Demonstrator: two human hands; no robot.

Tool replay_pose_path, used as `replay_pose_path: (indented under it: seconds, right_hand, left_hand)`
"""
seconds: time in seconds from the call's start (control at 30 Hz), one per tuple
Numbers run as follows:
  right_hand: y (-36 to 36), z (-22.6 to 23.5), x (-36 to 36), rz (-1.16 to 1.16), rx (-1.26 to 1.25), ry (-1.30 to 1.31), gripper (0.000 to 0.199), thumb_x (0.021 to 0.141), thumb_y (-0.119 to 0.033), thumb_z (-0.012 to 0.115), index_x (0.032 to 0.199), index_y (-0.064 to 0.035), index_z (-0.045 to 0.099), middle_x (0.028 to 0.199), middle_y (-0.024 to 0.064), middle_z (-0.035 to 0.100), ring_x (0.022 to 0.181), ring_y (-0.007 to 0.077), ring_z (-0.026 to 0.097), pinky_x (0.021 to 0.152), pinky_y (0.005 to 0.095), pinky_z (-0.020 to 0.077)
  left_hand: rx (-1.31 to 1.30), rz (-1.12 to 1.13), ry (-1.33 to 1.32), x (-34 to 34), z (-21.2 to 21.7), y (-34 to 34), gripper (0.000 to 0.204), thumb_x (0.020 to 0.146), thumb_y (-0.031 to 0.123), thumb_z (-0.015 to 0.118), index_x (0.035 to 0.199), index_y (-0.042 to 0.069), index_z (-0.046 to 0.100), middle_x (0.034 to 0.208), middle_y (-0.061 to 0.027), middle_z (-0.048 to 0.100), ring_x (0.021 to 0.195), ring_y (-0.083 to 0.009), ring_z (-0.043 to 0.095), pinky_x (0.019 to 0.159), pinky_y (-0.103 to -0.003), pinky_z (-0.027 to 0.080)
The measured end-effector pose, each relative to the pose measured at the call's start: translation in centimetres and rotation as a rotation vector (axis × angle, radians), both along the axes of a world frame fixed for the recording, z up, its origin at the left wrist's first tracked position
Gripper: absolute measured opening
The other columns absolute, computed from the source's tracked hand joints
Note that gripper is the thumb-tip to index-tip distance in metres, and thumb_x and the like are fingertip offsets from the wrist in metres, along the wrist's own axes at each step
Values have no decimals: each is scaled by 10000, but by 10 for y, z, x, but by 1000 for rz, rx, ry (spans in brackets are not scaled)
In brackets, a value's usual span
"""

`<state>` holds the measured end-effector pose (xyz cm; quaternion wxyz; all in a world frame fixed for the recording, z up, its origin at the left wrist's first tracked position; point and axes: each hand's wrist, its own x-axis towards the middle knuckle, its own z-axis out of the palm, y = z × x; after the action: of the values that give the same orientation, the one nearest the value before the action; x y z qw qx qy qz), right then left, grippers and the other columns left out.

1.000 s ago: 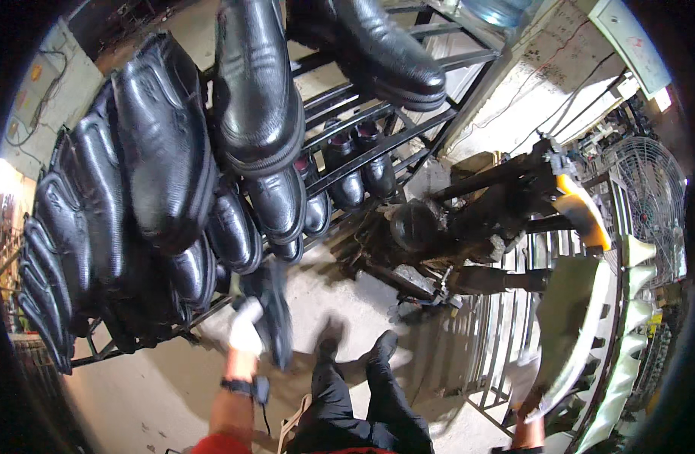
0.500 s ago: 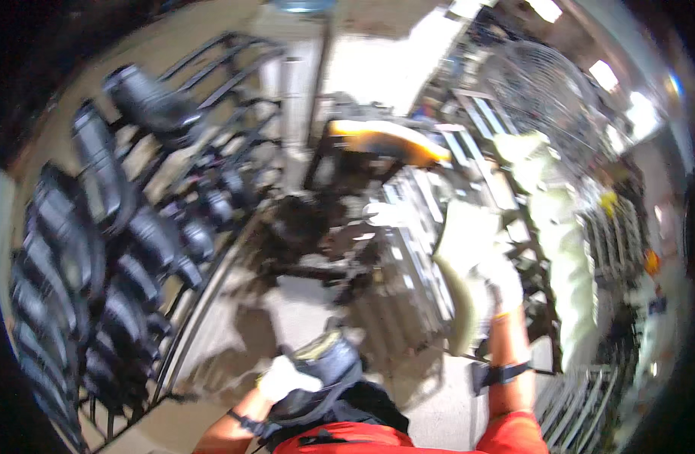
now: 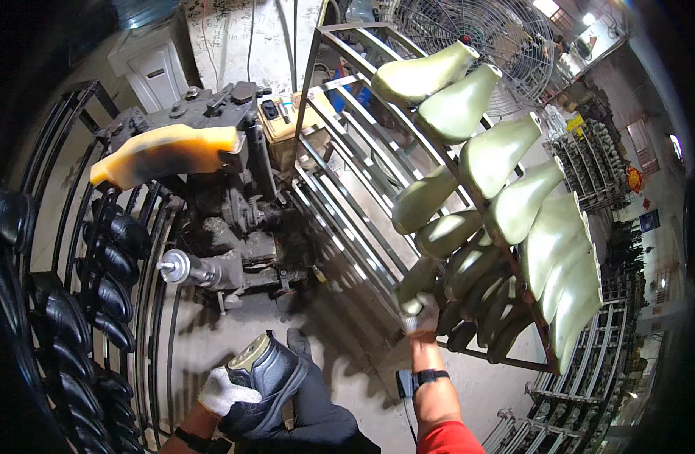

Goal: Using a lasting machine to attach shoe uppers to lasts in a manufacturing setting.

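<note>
In my gloved left hand (image 3: 228,392) is a black boot (image 3: 275,376), which rests on my lap. A greenish last shows in the boot's top opening, and the fingers wrap around its near left side. My right hand (image 3: 421,315), in a white glove, reaches out to the rack and closes around the lower end of a green shoe last (image 3: 419,280). That last sits low on the rack's left side, below other green lasts (image 3: 501,155). Part of the right hand's grip is hidden behind the fingers.
A metal rack (image 3: 353,113) holds the green lasts. To the left stands a dark machine (image 3: 245,219) with an orange curved pad (image 3: 166,155) and a metal cylinder (image 3: 185,268). Black boots (image 3: 63,333) hang on a rack at far left. A large fan (image 3: 469,38) stands behind.
My view has turned right, so the machine now appears farther left. My right hand, earlier at a blurred pale last, is now lower at the rack. The left hand keeps the boot.
</note>
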<state>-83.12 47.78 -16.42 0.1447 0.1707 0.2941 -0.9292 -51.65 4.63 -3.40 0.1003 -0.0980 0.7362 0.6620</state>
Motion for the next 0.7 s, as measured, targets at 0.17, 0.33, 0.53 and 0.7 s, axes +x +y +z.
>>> replay_pose_path:
  seconds: [0.17,0.33,0.53,0.7]
  right_hand:
    - [-9,-33,-60,-378,120,-472,415,873,-160,787,1271,-190,673,1281,70,693,1230,266,626,1126,563,468]
    - [-7,-43,37,109,19,-360,391,957,-320,732,1299,-143,661,1346,73,680,1256,259,619,1140,465,464]
    - [-204,267,132,384,-82,-187,696,989,-350,738,1549,-36,471,1480,119,593,1313,261,597,1163,420,450]
    - [-284,395,102,553,648,578,1010,789,2,818,1637,19,269,1466,153,555,1282,222,579,1081,365,492]
  left_hand:
    - [105,-16,102,-43,20,22,379,730,50,885,1089,-18,784,1018,-75,794,887,-173,723,842,-336,582]
    - [870,305,-297,-62,46,45,649,751,-132,741,1384,-82,608,1253,-162,735,1078,-274,730,953,-398,591]
    - [758,385,4,-66,65,77,331,970,165,741,1265,30,674,1125,-62,736,1018,-188,681,925,-369,550]
    - [-351,383,541,-60,91,46,216,1039,215,668,1135,38,747,945,-116,757,880,-251,707,744,-400,535]
